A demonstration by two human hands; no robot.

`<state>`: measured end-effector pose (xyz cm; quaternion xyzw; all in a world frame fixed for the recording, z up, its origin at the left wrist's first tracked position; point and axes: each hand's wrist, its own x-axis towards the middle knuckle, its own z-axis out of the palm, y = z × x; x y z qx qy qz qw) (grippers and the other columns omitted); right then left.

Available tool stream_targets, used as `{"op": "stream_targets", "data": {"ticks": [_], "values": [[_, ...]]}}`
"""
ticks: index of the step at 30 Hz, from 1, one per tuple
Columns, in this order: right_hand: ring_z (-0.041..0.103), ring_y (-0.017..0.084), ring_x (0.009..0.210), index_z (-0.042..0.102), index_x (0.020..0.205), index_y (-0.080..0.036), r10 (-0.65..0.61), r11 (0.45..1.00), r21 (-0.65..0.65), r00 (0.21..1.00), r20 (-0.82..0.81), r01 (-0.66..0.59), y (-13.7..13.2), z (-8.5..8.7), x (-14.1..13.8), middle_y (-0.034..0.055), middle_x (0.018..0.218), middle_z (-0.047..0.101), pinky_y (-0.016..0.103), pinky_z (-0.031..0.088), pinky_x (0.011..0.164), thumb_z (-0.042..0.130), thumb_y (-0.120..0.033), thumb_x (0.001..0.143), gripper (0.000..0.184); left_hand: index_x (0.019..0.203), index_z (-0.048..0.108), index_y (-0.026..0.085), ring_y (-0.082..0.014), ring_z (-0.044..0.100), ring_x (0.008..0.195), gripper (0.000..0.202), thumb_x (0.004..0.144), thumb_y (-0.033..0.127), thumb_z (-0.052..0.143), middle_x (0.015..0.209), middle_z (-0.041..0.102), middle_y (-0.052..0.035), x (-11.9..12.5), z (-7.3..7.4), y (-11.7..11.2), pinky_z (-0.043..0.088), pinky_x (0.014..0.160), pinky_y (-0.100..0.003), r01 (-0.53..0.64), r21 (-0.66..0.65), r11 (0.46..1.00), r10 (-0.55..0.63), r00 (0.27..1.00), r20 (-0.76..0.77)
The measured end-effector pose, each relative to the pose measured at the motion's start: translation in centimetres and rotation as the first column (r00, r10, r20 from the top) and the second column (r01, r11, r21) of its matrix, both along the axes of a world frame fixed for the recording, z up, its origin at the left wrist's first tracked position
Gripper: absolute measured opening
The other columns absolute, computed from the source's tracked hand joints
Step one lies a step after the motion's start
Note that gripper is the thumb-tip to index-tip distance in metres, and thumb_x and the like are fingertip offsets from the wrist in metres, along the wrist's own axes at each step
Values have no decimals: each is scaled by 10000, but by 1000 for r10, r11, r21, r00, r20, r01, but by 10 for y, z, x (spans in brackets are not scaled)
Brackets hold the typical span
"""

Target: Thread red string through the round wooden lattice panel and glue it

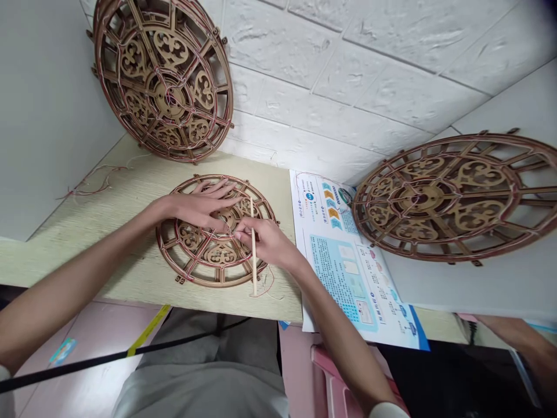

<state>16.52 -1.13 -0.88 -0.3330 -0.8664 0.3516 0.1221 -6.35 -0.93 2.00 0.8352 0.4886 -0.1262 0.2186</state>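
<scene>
A round bronze-coloured openwork frame (217, 284) with scrolled ornaments lies flat on the table below my hands. Thin red and whitish wires run along its ribs. My left hand (195, 208) rests palm down across its upper left part, fingers spread, the thumb reaching toward the hub. At the hub's right side, my right hand (270, 241) is closed, with thumb and forefinger pinched at thin wires. A pale wooden stick (255, 270) is held in that same hand, upright in the view across the frame's right side. The fingertips partly hide the pinched wires.
Similar frames (169, 104) lean in a stack at the back left. Another similar frame (421, 200) leans at the right, above a printed sheet (339, 278). Loose wires (102, 184) lie on the table's left. Another person's arm (513, 334) shows at the lower right.
</scene>
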Motion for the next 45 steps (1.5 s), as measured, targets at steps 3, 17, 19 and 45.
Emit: {"op": "stream_targets", "data": {"ticks": [3, 17, 19, 45], "values": [[415, 109, 568, 599, 811, -159, -21, 999, -24, 1000, -13, 21, 1, -1, 0, -39, 607, 501, 244, 300, 612, 585, -241, 940, 154, 1680, 25, 240, -315, -212, 1557, 957, 941, 742, 369, 1674, -222, -72, -2, -3, 1, -51, 1251, -553, 10, 7, 1000, -10, 1000, -7], [425, 115, 567, 529, 794, -178, -8, 999, -36, 1000, -24, 7, 1, 3, 0, -39, 614, 493, 240, 302, 592, 578, -243, 933, 162, 1680, 35, 203, -338, -164, 1566, 980, 944, 737, 401, 1682, -174, -113, 4, 1, -4, -50, 1246, -572, 5, 22, 1000, -4, 1000, -26], [437, 116, 575, 528, 793, -178, -4, 1000, -30, 999, -42, 2, 2, 1, 1, -34, 625, 500, 240, 310, 594, 563, -222, 927, 145, 1681, 43, 218, -346, -152, 1569, 991, 931, 751, 412, 1686, -165, -101, 4, 0, -3, -47, 1245, -580, 1, 27, 1000, -1, 1000, -16], [376, 116, 553, 614, 792, -187, -337, 939, -236, 807, -485, 251, -6, 17, 5, -10, 607, 410, 278, 292, 512, 459, -797, 923, 644, 1682, 71, 203, -388, -116, 1575, 1098, 864, 855, 407, 1681, -176, -137, 5, -5, -4, -11, 1239, -615, 7, 53, 999, -5, 1000, -29]]}}
